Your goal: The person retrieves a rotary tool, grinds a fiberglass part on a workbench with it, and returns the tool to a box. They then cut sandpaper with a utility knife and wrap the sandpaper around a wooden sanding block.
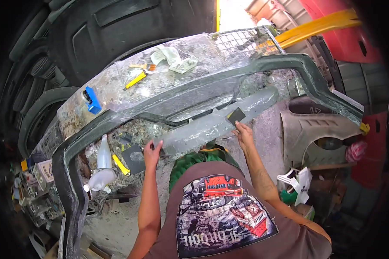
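Observation:
A long, smooth grey panel (194, 136) lies slanted in front of me, rising to the right, with whitish smears on it. My left hand (152, 153) is at its left end, thumb against the edge; the fingertips partly hide the grip. My right hand (245, 136) is at the panel's lower edge and pinches a small dark sheet (236, 116), which looks like sandpaper, lying on the panel's surface. Beyond the panel, a large dark curved frame like a bumper (177, 97) arches across the workbench.
Two bottles (103, 153), a yellow cutter (121, 165) and a dark sheet (134, 159) lie left. Another yellow cutter (135, 80), crumpled cloth (173, 59) and a blue object (92, 100) sit farther back. A fender (304, 136) stands right.

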A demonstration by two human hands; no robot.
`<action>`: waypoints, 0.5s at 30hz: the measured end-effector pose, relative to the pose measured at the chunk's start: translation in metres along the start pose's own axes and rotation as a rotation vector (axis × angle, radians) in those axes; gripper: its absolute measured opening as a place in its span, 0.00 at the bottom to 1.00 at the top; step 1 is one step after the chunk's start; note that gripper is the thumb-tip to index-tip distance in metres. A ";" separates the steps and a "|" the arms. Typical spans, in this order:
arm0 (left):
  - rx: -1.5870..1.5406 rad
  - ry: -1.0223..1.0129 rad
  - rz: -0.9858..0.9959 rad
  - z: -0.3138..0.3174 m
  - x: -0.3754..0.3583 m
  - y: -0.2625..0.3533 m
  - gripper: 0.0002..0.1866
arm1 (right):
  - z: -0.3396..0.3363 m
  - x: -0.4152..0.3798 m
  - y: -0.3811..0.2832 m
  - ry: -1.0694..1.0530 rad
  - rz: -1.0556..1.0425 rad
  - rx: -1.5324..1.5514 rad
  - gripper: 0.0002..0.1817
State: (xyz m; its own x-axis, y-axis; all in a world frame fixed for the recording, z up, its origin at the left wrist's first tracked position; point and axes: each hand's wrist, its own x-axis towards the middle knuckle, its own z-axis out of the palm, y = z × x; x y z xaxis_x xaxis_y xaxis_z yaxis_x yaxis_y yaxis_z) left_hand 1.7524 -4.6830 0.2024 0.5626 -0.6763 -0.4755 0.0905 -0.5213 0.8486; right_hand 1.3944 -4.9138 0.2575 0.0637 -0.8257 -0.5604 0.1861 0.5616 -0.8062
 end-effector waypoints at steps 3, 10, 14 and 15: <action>0.153 0.120 -0.035 0.010 -0.032 -0.023 0.37 | -0.029 -0.033 -0.001 0.043 -0.018 -0.102 0.12; 0.078 0.080 -0.158 0.011 -0.047 -0.018 0.38 | -0.046 -0.054 0.006 0.107 0.012 -0.125 0.14; 0.146 0.128 -0.079 -0.005 -0.033 0.012 0.36 | -0.025 -0.036 -0.002 0.042 0.004 -0.095 0.14; 0.131 0.157 -0.031 -0.010 -0.026 0.019 0.35 | -0.015 -0.030 -0.003 -0.008 -0.019 -0.076 0.15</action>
State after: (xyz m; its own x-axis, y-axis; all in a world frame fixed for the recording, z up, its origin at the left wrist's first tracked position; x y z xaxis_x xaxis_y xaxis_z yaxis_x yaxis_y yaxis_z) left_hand 1.7477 -4.6705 0.2334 0.6834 -0.5745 -0.4505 0.0081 -0.6111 0.7915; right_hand 1.3768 -4.8899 0.2740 0.0688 -0.8366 -0.5435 0.1127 0.5478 -0.8290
